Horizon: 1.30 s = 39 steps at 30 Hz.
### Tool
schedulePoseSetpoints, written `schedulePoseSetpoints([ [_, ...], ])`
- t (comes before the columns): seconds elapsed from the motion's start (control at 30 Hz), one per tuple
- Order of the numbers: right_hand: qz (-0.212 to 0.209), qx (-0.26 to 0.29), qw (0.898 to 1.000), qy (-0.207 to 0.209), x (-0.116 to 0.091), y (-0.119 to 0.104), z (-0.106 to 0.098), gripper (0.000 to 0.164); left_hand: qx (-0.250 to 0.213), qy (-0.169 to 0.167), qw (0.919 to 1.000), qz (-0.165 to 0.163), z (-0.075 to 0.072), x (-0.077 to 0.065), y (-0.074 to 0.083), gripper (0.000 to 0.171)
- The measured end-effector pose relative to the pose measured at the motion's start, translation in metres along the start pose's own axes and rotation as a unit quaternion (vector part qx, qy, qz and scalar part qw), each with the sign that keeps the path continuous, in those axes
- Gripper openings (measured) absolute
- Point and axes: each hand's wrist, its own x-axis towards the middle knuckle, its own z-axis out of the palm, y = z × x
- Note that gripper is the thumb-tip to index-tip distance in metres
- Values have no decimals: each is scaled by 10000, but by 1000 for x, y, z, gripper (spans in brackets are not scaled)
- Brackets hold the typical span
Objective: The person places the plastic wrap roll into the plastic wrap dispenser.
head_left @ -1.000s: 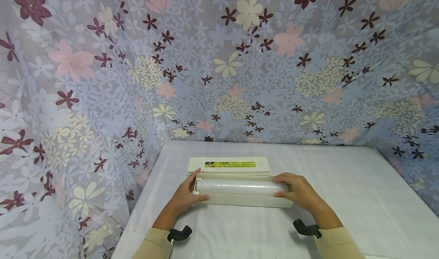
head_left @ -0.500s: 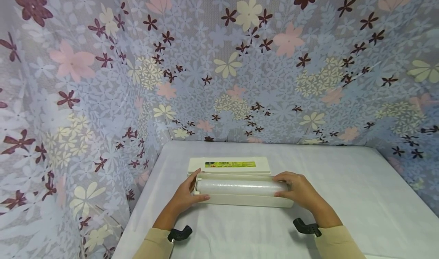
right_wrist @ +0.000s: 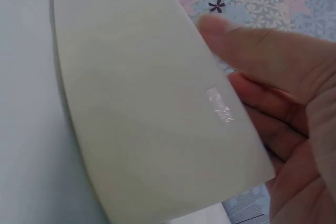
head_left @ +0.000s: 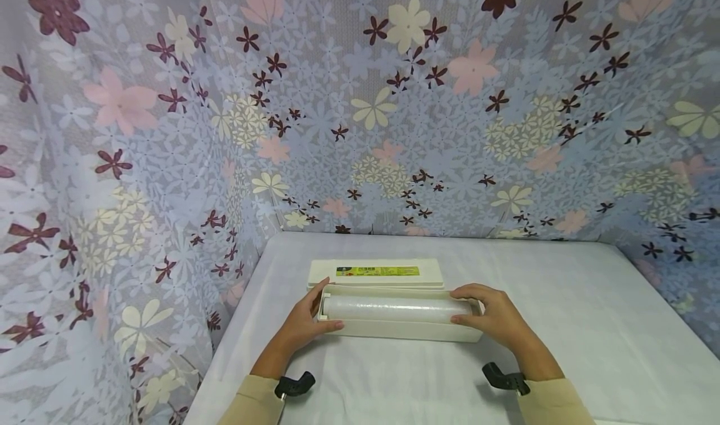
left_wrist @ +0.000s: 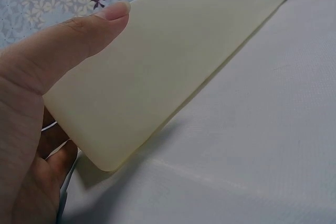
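A long cream cling film box (head_left: pixel 402 329) lies open on the table with a shiny roll of cling film (head_left: pixel 388 308) inside. My left hand (head_left: pixel 304 319) grips the box's left end, thumb on the front wall and fingers at the back corner. In the left wrist view, the left thumb (left_wrist: pixel 100 27) presses on the box's outer wall. At the opposite end, my right hand (head_left: pixel 492 311) holds the box, its thumb and fingertips over the rim by the roll's end. The right wrist view has the right thumb (right_wrist: pixel 252 48) at the upper edge, with the other fingers behind the end.
Just behind the box lies its cream lid (head_left: pixel 382 279), bearing a yellow-green label (head_left: pixel 378 271). White cloth covers the table (head_left: pixel 562 300). A flowered curtain (head_left: pixel 371 131) hangs along the back and sides. Black wrist mounts (head_left: pixel 295 384) sit on both wrists.
My right hand has shifted very slightly right, its fingertips uncovering a little more of the roll's end. The left hand, box and lid look unmoved.
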Motion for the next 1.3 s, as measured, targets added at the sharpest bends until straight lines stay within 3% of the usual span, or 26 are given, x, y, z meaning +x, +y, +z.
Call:
schedulePoseSetpoints([
  [0.33,-315,857,9919,883,-11,0,7,48,20,4,10000,-71,0,-1,1,109],
  [0.57,-171,784,9908,1088,-16,1,9,60,-8,-10,10000,-15,0,-1,1,109],
  [0.87,803,240,9950,550,-23,11,12,93,-60,71,9999,-59,1,-1,2,109],
  [1.1,772,427,9946,537,-26,14,18,97,17,58,10000,-70,0,-1,0,109],
  [1.3,1291,830,9874,390,-27,16,22,101,67,51,9999,-60,-1,-1,-1,111],
])
